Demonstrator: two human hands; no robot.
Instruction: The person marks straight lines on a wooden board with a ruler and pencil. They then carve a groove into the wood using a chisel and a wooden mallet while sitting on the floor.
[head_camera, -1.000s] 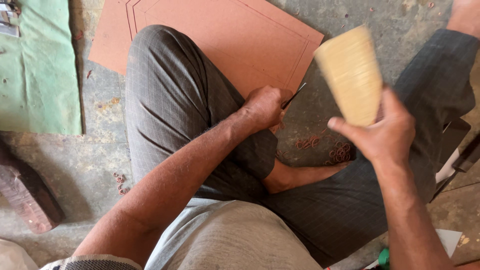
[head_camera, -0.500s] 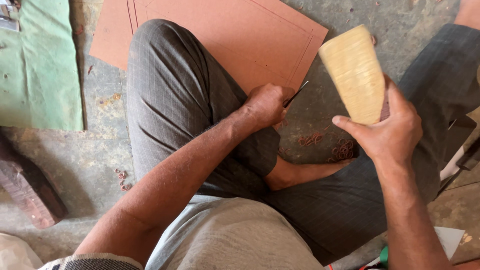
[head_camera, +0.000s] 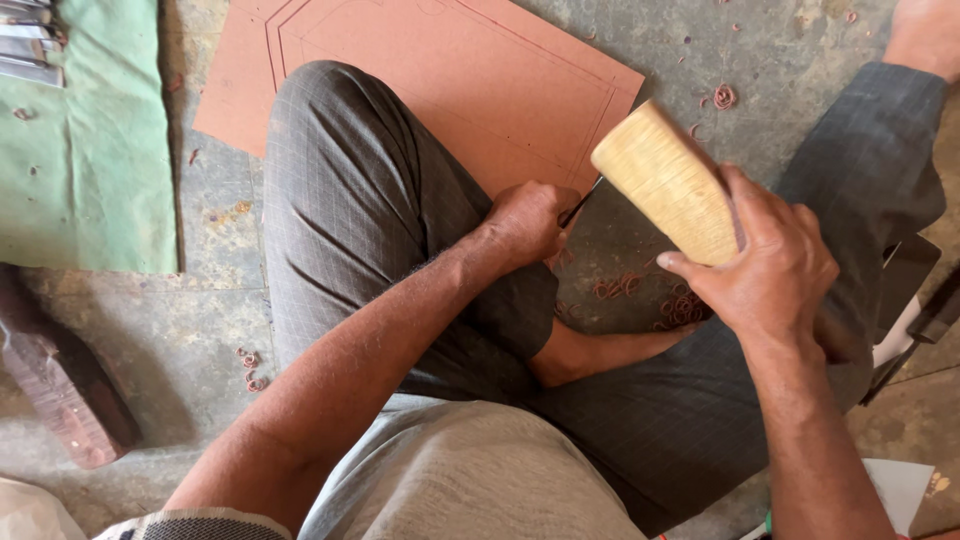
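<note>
Person seated cross-legged on a grey concrete floor (head_camera: 190, 330), head view looking down over both forearms. Right hand (head_camera: 775, 265) is wrapped around the lower end of a pale wooden mallet (head_camera: 665, 180), fingers curled tight over it, thumb along the near side; mallet head tilts up and to the left, held above the floor and just right of the left hand. Left hand (head_camera: 530, 222) is a closed fist gripping a thin dark chisel (head_camera: 578, 207); only a short length of the tool shows past the knuckles, its tip at the near edge of a flat reddish-brown board (head_camera: 470, 80). Board lies on the floor under the raised left knee (head_camera: 340, 150), with thin scored lines running parallel to its edges. Curled reddish shavings (head_camera: 640, 295) are scattered on the floor between the legs, below the mallet. Left side: green cloth (head_camera: 85, 160) with metal tools (head_camera: 30, 45) at its top corner. A dark wooden block (head_camera: 60, 380) lies below the cloth, well apart from both hands.
</note>
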